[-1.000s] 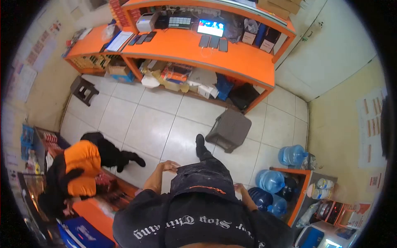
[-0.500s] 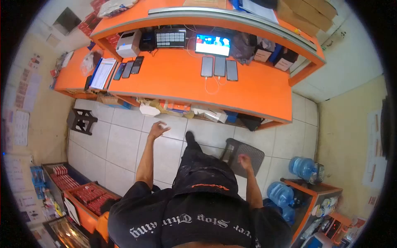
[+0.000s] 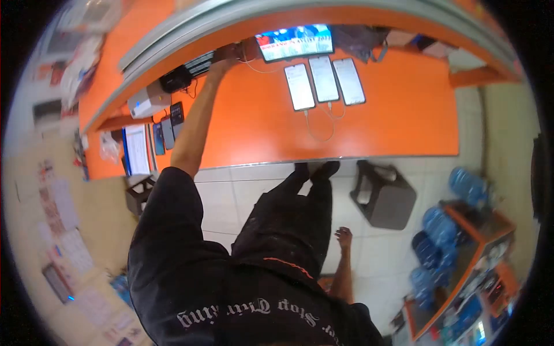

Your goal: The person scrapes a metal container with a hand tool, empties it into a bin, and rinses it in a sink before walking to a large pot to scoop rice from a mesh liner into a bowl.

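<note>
My left arm stretches forward over the orange counter (image 3: 248,127). My left hand (image 3: 227,56) is under the raised shelf, at the right side of a dark screen with rows of pale tiles (image 3: 199,64). Its fingers are dim and blurred, so their grip cannot be made out. To the right of that hand stands a lit tablet (image 3: 295,44). Three phones with bright screens lie below it: a left one (image 3: 299,87), a middle one (image 3: 324,79) and a right one (image 3: 350,82). Low beside my body hangs my right hand (image 3: 344,235), its fingers loosely bent and nothing visible in them.
The shelf edge (image 3: 323,12) crosses above the counter. At left are a white printer (image 3: 149,102), several dark phones and a paper stack (image 3: 136,149). A brown stool (image 3: 388,196) stands right of my legs. Blue water bottles (image 3: 440,226) sit farther right.
I have come up to the counter, which now looks closer. My left hand has gone from above the floor to beneath the shelf. My right hand is no longer over the stool.
</note>
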Demonstrator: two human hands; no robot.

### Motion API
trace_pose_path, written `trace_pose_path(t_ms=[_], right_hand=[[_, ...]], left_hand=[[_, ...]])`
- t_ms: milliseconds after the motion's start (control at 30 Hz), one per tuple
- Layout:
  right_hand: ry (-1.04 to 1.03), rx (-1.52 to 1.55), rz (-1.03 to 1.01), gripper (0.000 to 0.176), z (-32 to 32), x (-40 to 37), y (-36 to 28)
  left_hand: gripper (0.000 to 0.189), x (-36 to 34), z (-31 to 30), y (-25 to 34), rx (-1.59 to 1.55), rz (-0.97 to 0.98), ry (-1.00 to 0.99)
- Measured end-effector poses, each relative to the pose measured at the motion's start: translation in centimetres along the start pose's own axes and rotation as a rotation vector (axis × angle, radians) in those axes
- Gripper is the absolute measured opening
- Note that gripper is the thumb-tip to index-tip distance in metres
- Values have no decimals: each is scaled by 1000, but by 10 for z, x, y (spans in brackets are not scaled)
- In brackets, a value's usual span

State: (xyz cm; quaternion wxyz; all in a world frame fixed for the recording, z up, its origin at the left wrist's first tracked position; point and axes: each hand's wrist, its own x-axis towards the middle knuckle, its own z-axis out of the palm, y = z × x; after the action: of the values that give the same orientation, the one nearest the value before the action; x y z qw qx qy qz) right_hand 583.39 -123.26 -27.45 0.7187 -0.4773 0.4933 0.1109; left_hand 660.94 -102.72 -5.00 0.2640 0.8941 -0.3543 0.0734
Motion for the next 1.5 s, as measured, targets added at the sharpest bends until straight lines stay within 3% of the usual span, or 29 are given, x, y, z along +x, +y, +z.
trace_pose_path(t_ms=[33, 67, 100, 133, 233, 333, 400, 433, 533, 567, 667, 1133, 1300, 1333, 1367, 1400, 1433, 1467, 1500], right_hand=[[-1, 330, 11, 25, -11, -12, 42], [203, 99, 259, 28, 6, -35, 31], [232, 224, 377, 29, -1, -36, 70], [311, 19, 365, 27, 29, -61, 40], [257, -71, 377, 27, 51, -86, 60], [142, 126, 462, 23, 67, -79, 56], [140, -171, 135, 23, 89, -75, 28], [169, -635, -495, 24, 94, -62, 22], [213, -385, -402, 22, 103, -46, -7], [122, -285, -48, 21, 105, -53, -46], [153, -56, 92, 22, 89, -38, -30], [192, -119, 173, 27, 81, -54, -23], [339, -48, 128, 27, 100, -104, -39], [368, -62, 136, 28, 101, -119, -37], [444, -98, -14, 28, 97, -124, 31], [522, -148, -165, 28, 87, -128, 111], [601, -207, -308, 29, 97, -139, 127], [580, -127, -186, 29, 81, -137, 135], [577, -78, -115, 28, 75, -142, 103]], left_hand=[[42, 12, -2, -4, -30, 15, -3], [42, 20, 0, -10, -39, 29, -20], [42, 27, -2, -12, -36, 32, -38], [42, 32, -3, -16, -35, 42, -52], [41, 40, -6, -20, -36, 54, -100], [41, 47, -5, -22, -37, 58, -119], [40, 50, -5, -21, -35, 63, -126], [40, 50, -7, -19, -36, 62, -135], [39, 50, -8, -19, -38, 66, -154], [39, 50, -10, -18, -35, 71, -154], [39, 50, -12, -17, -28, 78, -154], [36, 44, -9, -23, 65, 101, -53], [35, -64, 22, 34, 213, 140, 144], [35, -98, 32, 54, 107, 74, 80], [35, -146, 58, 80, -400, -206, -86], [36, -194, 83, 106, -859, -559, -108], [38, -247, 101, 122, -781, -345, -382], [39, -298, 117, 141, -721, -98, -613], [43, -250, 64, 246, -756, 53, -801]])
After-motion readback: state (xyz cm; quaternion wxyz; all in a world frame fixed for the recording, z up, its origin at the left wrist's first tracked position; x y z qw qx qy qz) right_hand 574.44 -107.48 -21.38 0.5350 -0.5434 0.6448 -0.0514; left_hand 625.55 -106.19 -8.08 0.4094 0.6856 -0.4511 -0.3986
